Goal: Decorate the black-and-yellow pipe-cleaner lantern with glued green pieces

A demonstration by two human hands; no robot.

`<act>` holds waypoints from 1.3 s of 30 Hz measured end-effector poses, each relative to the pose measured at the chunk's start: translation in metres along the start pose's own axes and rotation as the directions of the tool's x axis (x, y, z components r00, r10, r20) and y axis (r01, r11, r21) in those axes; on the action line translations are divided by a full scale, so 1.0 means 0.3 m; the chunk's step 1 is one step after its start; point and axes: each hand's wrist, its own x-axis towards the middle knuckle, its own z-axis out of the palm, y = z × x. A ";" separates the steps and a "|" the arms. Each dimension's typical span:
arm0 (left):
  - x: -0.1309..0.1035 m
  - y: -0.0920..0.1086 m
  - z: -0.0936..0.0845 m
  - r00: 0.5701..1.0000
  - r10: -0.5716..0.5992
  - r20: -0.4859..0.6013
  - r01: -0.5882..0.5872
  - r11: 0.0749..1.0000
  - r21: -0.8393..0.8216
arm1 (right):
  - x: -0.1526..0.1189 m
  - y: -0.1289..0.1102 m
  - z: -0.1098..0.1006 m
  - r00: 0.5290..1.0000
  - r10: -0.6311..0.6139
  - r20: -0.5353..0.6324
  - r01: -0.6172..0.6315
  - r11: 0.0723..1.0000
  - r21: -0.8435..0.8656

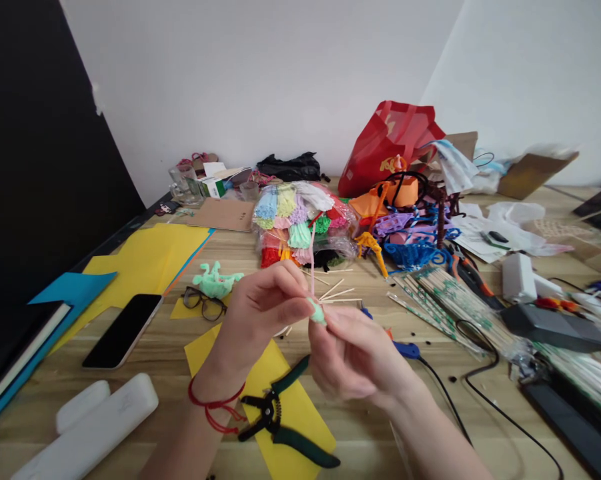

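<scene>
My left hand (pixel 273 303) and my right hand (pixel 353 343) meet over the middle of the table, both pinching a small mint-green fuzzy piece (pixel 317 311) between the fingertips. A thin pale pink strip (pixel 313 260) stands upright from it. Below the hands, green-handled pliers (pixel 267 410) lie spread on a yellow sheet (pixel 300 407). To the left of my left hand sit a mint-green fuzzy figure (pixel 215 280) and a pair of glasses (pixel 205 303). Behind the hands is a plastic bag of coloured fuzzy stems (pixel 300 227). Thin wooden sticks (pixel 337 295) lie just behind my right hand.
At left are a phone (pixel 123 331), yellow paper (pixel 145 257) and a white device (pixel 95 427). A blue tool (pixel 407 349) with a black cable, bundled sticks (pixel 455 307) and orange-handled pliers (pixel 473 277) lie right. A red bag (pixel 380 143) stands at the back.
</scene>
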 end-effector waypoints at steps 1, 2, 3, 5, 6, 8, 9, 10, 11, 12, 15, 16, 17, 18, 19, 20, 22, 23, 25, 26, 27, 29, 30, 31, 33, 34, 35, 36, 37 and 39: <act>-0.001 0.000 0.001 1.000 -0.001 -0.014 0.002 1.000 0.013 | -0.003 -0.001 0.002 0.992 -0.087 -0.092 0.065 0.972 -0.224; -0.002 0.000 0.001 0.999 -0.002 -0.032 0.003 0.999 0.035 | -0.007 -0.002 0.004 0.966 -0.199 -0.162 0.102 0.877 -0.469; -0.004 0.002 0.003 0.999 0.002 -0.054 0.001 0.998 0.063 | -0.010 -0.003 0.005 0.927 -0.323 -0.189 0.110 0.718 -0.688; -0.008 0.007 0.006 0.994 0.030 -0.104 -0.016 0.991 0.131 | -0.012 -0.005 0.002 0.845 -0.522 -0.118 0.082 0.344 -0.935; -0.010 0.010 0.007 0.991 0.046 -0.123 -0.025 0.986 0.167 | -0.011 -0.005 -0.002 0.820 -0.568 -0.060 0.073 0.208 -0.975; -0.015 0.018 0.007 0.989 0.064 -0.130 -0.034 0.975 0.221 | -0.009 -0.004 -0.011 0.810 -0.586 -0.018 0.075 0.134 -0.988; -0.017 0.023 0.006 0.991 0.062 -0.119 -0.032 0.971 0.235 | -0.007 -0.003 -0.015 0.823 -0.567 -0.035 0.088 0.188 -0.978; -0.018 0.027 0.005 0.993 0.058 -0.100 -0.032 0.969 0.244 | -0.006 -0.003 -0.019 0.841 -0.537 -0.066 0.107 0.283 -0.953; -0.020 0.032 0.003 0.995 0.057 -0.079 -0.035 0.968 0.249 | -0.006 -0.003 -0.021 0.859 -0.502 -0.097 0.129 0.397 -0.909; -0.021 0.036 0.002 0.996 0.061 -0.058 -0.045 0.967 0.250 | -0.006 -0.004 -0.021 0.877 -0.465 -0.122 0.152 0.508 -0.848; -0.022 0.045 0.001 0.996 0.076 -0.041 -0.063 0.965 0.256 | -0.008 -0.009 -0.016 0.917 -0.370 -0.149 0.185 0.725 -0.663; -0.021 0.046 0.002 0.996 0.077 -0.050 -0.061 0.965 0.256 | -0.009 -0.011 -0.014 0.927 -0.344 -0.153 0.181 0.764 -0.619; -0.021 0.046 0.004 0.995 0.077 -0.060 -0.059 0.965 0.257 | -0.009 -0.012 -0.012 0.936 -0.317 -0.155 0.174 0.796 -0.580; -0.020 0.045 0.005 0.995 0.078 -0.068 -0.058 0.965 0.257 | -0.009 -0.012 -0.012 0.944 -0.291 -0.153 0.168 0.826 -0.538; -0.018 0.043 0.007 0.994 0.081 -0.070 -0.061 0.966 0.253 | -0.009 -0.011 -0.014 0.955 -0.260 -0.144 0.160 0.858 -0.487; -0.017 0.039 0.009 0.994 0.084 -0.067 -0.065 0.967 0.245 | -0.008 -0.009 -0.018 0.966 -0.226 -0.127 0.152 0.891 -0.428; -0.016 0.031 0.011 0.994 0.084 -0.064 -0.069 0.974 0.215 | -0.005 -0.006 -0.028 0.984 -0.164 -0.074 0.135 0.946 -0.295; -0.016 0.027 0.011 0.995 0.082 -0.064 -0.068 0.978 0.197 | -0.004 -0.006 -0.032 0.988 -0.144 -0.050 0.129 0.963 -0.238; -0.017 0.021 0.009 0.995 0.082 -0.058 -0.069 0.980 0.188 | -0.004 -0.011 -0.039 0.988 -0.144 -0.047 0.132 0.969 -0.208; -0.018 0.021 0.006 0.995 0.085 -0.048 -0.073 0.975 0.211 | -0.005 -0.017 -0.040 0.984 -0.163 -0.077 0.139 0.959 -0.248; -0.019 0.022 0.003 0.995 0.095 -0.031 -0.084 0.963 0.258 | -0.007 -0.024 -0.039 0.974 -0.190 -0.124 0.141 0.936 -0.324; -0.021 0.027 -0.007 0.993 0.120 0.018 -0.117 0.904 0.411 | -0.012 -0.039 -0.037 0.936 -0.274 -0.220 0.114 0.830 -0.547; -0.021 0.031 -0.013 0.990 0.135 0.048 -0.141 0.855 0.500 | -0.015 -0.045 -0.037 0.915 -0.321 -0.244 0.078 0.735 -0.673; -0.020 0.034 -0.019 0.986 0.148 0.083 -0.168 0.795 0.583 | -0.016 -0.049 -0.038 0.896 -0.372 -0.244 0.040 0.612 -0.790; -0.018 0.037 -0.030 0.976 0.153 0.152 -0.216 0.676 0.705 | -0.014 -0.050 -0.043 0.869 -0.463 -0.173 -0.018 0.320 -0.947; -0.016 0.037 -0.034 0.972 0.149 0.180 -0.233 0.633 0.738 | -0.011 -0.048 -0.048 0.862 -0.492 -0.118 -0.028 0.186 -0.982; -0.014 0.035 -0.039 0.970 0.143 0.195 -0.242 0.609 0.756 | -0.007 -0.045 -0.053 0.856 -0.513 -0.063 -0.025 0.081 -0.996; -0.013 0.032 -0.042 0.971 0.138 0.195 -0.238 0.602 0.762 | -0.002 -0.041 -0.058 0.848 -0.531 -0.011 -0.007 0.009 -1.000; -0.011 0.029 -0.046 0.975 0.137 0.175 -0.222 0.611 0.760 | 0.003 -0.037 -0.063 0.834 -0.550 0.035 0.017 -0.038 -0.999; -0.011 0.020 -0.052 0.986 0.132 0.098 -0.162 0.662 0.732 | 0.013 -0.030 -0.073 0.789 -0.605 0.104 0.054 -0.099 -0.994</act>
